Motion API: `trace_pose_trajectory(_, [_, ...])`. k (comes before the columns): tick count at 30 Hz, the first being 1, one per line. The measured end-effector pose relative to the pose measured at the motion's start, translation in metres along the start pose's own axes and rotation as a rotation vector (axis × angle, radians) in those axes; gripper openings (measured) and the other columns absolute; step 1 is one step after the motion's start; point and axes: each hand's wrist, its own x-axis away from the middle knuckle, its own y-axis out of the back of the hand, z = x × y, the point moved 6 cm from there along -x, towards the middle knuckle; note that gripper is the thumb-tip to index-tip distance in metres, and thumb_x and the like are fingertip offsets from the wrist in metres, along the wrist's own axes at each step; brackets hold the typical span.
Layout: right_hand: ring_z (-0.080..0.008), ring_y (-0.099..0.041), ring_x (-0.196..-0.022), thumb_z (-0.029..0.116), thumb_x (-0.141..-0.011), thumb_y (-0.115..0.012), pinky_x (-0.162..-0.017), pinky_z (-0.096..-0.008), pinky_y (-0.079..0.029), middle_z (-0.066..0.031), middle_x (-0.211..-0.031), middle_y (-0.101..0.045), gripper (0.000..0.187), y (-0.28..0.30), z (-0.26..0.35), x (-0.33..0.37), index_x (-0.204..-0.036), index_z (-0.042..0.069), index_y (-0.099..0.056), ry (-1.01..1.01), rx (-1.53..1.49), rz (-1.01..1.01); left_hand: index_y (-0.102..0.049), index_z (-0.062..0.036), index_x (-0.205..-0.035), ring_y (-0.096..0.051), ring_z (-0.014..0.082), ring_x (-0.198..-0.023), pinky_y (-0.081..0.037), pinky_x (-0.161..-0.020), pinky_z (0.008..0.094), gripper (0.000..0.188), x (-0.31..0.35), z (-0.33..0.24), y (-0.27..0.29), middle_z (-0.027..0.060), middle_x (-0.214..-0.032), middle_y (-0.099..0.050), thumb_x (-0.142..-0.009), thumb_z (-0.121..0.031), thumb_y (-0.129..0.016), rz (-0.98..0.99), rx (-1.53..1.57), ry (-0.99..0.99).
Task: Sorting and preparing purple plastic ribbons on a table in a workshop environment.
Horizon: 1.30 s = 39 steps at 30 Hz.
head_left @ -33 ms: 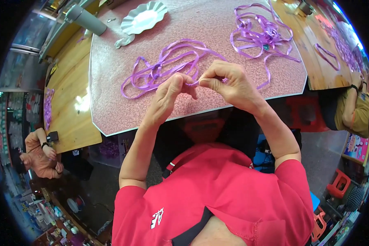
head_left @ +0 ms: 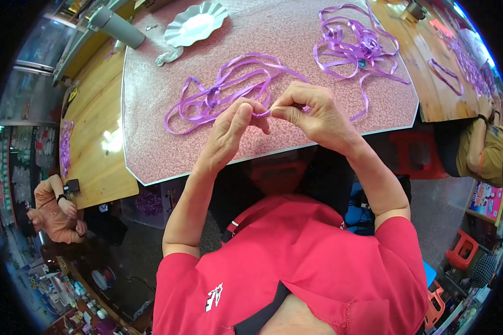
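On the pink speckled board (head_left: pixel 167 151), everything keys off the near edge where both hands work.

Surroundings:
- Loose purple ribbon loops (head_left: pixel 218 92) lie flat on the board just beyond the hands, touching nothing else but the strand being worked.
- Second tangle, purple ribbon pile (head_left: pixel 352 47), sits farther back and toward the right side of the board, well apart from the hands.
- Silver scalloped tray (head_left: pixel 195 25) at the board's far left corner, grey cylinder (head_left: pixel 114 25) just off the board beside it.
- Wooden tabletop (head_left: pixel 95 139) shows left of the board; another person's arm (head_left: pixel 53 209) rests past its near corner.
- Nothing sits between the hands and the near loops; hands themselves cover part of the strand.

Hands:
- Left hand (head_left: pixel 232 131) and right hand (head_left: pixel 316 114) meet over the board's near edge, fingertips almost touching.
- Ribbon strand (head_left: pixel 265 111) runs between them, pinched at both ends: left thumb and forefinger closed on it, right thumb and forefinger closed on it.
- Remaining right fingers curled over; the strand past that grip is hidden.
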Motion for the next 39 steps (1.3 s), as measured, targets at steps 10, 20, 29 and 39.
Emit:
trace_pose_trajectory(10, [-0.0128,-0.06,-0.073,0.005,-0.086,-0.07,-0.065,-0.0273,-0.046,-0.005,-0.079,-0.065,0.005,0.0,0.0,0.003,-0.086,0.001,-0.067,0.042,-0.001,-0.101,-0.057,-0.0011,-0.087,-0.054,0.0096,-0.073,-0.045,-0.069,0.0254,0.027,0.005,-0.011,0.0,0.0033,-0.078,-0.058,-0.103,-0.019,-0.046,-0.101,-0.199,-0.166])
trace_pose_trajectory(20, [-0.0252,-0.061,-0.107,0.012,-0.085,-0.07,-0.094,-0.0371,-0.048,-0.0099,-0.111,-0.067,0.025,0.056,-0.014,0.025,-0.109,0.007,-0.07,0.193,0.427,-0.153,-0.059,-0.0013,-0.086,-0.054,0.0134,-0.069,-0.044,-0.068,0.0275,0.031,0.024,-0.003,0.056,0.0027,-0.072,-0.056,-0.101,-0.027,-0.053,-0.205,-0.477,-0.06])
trace_pose_trajectory(29, [-0.0275,-0.056,-0.109,0.014,-0.077,-0.075,-0.095,-0.04,-0.043,-0.0067,-0.111,-0.065,0.021,0.066,-0.042,0.076,-0.096,0.006,-0.072,0.089,0.776,-0.055,-0.061,-0.0058,-0.111,-0.056,0.0251,-0.089,-0.043,-0.082,0.0398,0.035,0.021,-0.027,0.026,0.0094,-0.095,-0.058,-0.085,-0.028,-0.072,-0.389,-1.235,-0.307])
trace_pose_trajectory(39, [-0.0068,-0.055,-0.07,0.015,-0.093,-0.065,-0.063,-0.0225,-0.044,-0.0001,-0.083,-0.061,0.015,0.042,-0.027,0.074,-0.095,0.0,-0.066,-0.42,-0.186,0.022,-0.061,-0.0064,-0.121,-0.06,0.0202,-0.09,-0.043,-0.088,0.039,0.041,-0.006,-0.015,-0.088,0.0052,-0.094,-0.062,-0.082,-0.015,-0.069,0.068,-1.137,-0.845])
